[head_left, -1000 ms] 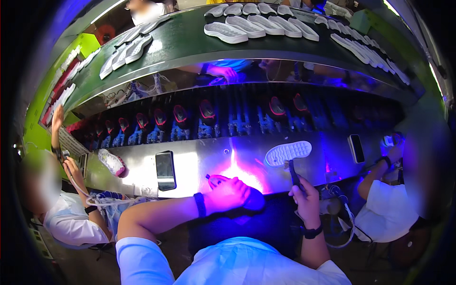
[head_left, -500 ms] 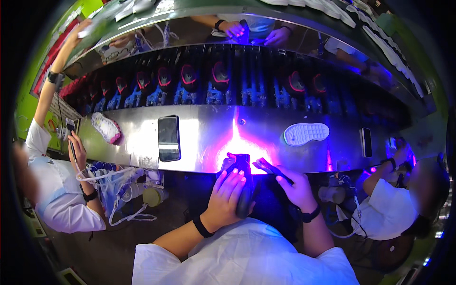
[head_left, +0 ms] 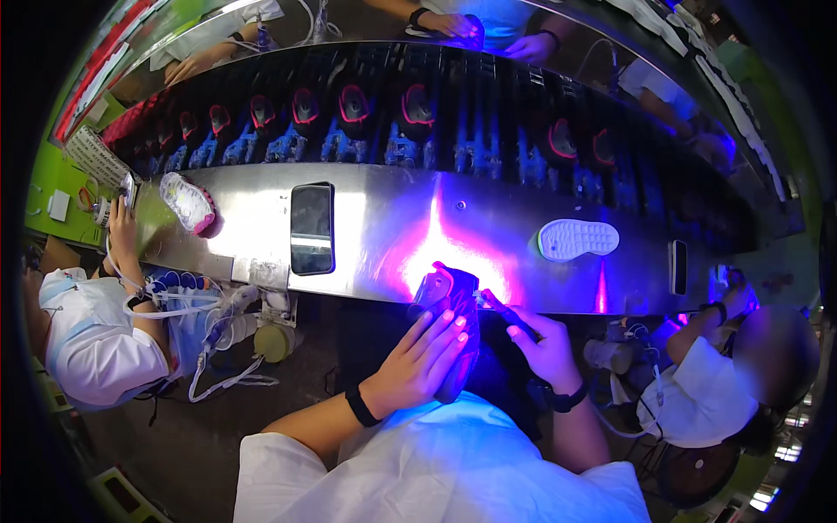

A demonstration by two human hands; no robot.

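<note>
My left hand (head_left: pixel 417 370) is closed on a dark shoe upper (head_left: pixel 453 286) with pinkish-red trim. Its fingers lie across the shoe's side, and the shoe is in front of my chest at the bench's near edge. In my right hand (head_left: pixel 547 350) is a slim dark-handled tool, seemingly a brush (head_left: pixel 499 307), gripped between thumb and fingers. The brush's tip points toward the shoe's right side. Glare there hides whether the two touch. Violet light falls on both hands and the shoe.
The metal bench (head_left: pixel 370 187) bears a phone (head_left: pixel 312 228), a white outsole (head_left: pixel 578 240), a white-pink sole (head_left: pixel 187 203) and another phone (head_left: pixel 677 268). Behind runs a rack conveyor with several dark shoes (head_left: pixel 353 105). Co-workers sit left (head_left: pixel 100 336) and right (head_left: pixel 706 383).
The shoe has turned, showing more of its upper and red trim. My right hand keeps the brush beside it. The left co-worker's raised arm has come down. The whole view has shifted slightly.
</note>
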